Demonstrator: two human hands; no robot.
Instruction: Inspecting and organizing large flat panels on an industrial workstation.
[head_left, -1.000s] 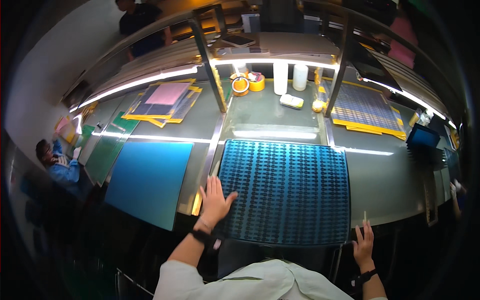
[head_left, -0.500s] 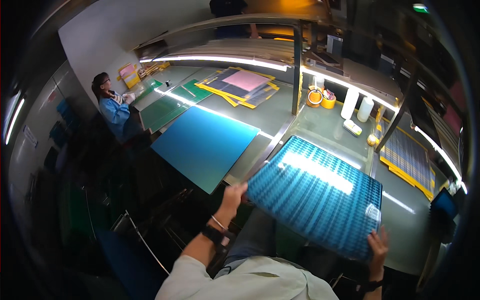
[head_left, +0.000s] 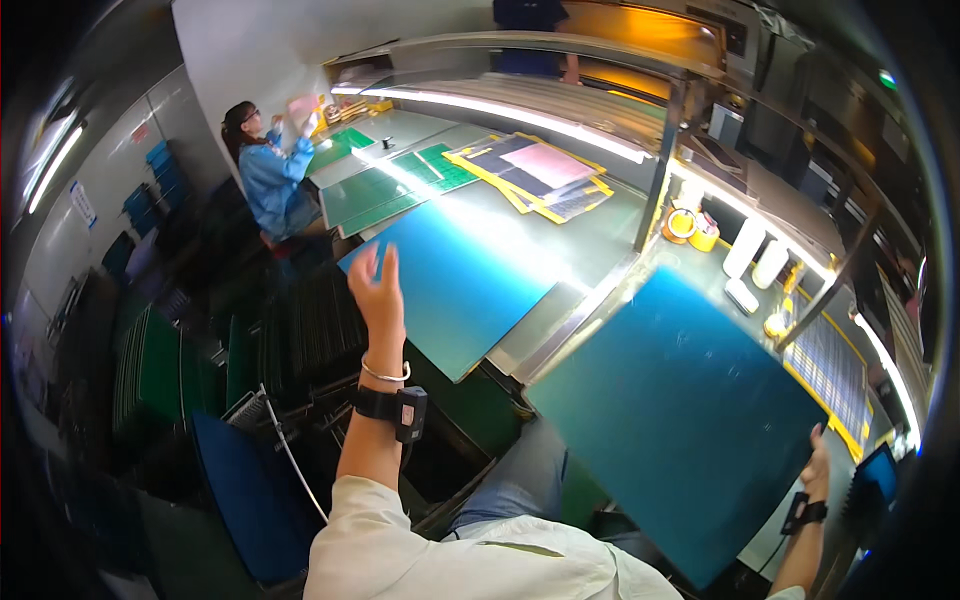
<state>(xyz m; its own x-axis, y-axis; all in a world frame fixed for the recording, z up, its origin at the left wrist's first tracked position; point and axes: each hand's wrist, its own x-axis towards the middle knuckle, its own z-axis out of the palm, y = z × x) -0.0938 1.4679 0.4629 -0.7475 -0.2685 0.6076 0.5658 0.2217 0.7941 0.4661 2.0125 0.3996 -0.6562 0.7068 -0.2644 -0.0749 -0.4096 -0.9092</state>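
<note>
My left hand [head_left: 380, 290] is raised with its fingers apart and nothing in it. It shows in front of the near-left part of a flat blue panel [head_left: 460, 290], which lies on the bench and juts over its front edge. My right hand [head_left: 817, 462] grips the right edge of a second blue-teal panel [head_left: 680, 410]. That panel is tilted over my lap and the bench front, and its visible face looks plain with faint specks. Its lower corner hangs near my right thigh. Whether its far edge rests on the bench I cannot tell.
Yellow-edged sheets and a pink sheet [head_left: 548, 165] lie farther back. Tape rolls [head_left: 681, 224] and white bottles [head_left: 744, 247] stand under the lit shelf, beside a metal post [head_left: 662, 165]. A co-worker in blue [head_left: 270, 180] sits at the far left. Racked green boards [head_left: 148, 372] stand lower left.
My left hand has let go of the held panel and moved up and left. The panel, patterned and glossy before, now shows a plain blue face. My right hand has moved right and slightly up.
</note>
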